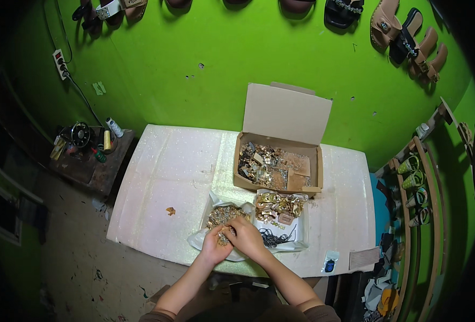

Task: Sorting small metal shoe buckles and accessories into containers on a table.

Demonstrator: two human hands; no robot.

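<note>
Cupped palm up at the table's front edge, my left hand (214, 248) holds a small heap of gold and silver metal pieces (224, 237). Over that palm, my right hand (247, 238) has its fingers bent and drawn together among the pieces; whatever is between the fingertips is too small to make out. Just beyond both hands lies a pile of small gold-toned fittings (224, 214) in a white-lined tray (198, 240). Beside it, a white tray (300, 234) carries gold buckles and chain-like trims (280, 205) and a dark tangle of beaded strands (274, 238).
An open cardboard box (315, 166) full of mixed metal fittings stands behind the trays. On the table (162, 172) are a brown scrap (171, 211), a small packet (330, 262) and a grey ribbed piece (364, 258). Sandals (386, 24) hang above; a sewing machine (80, 134) stands left.
</note>
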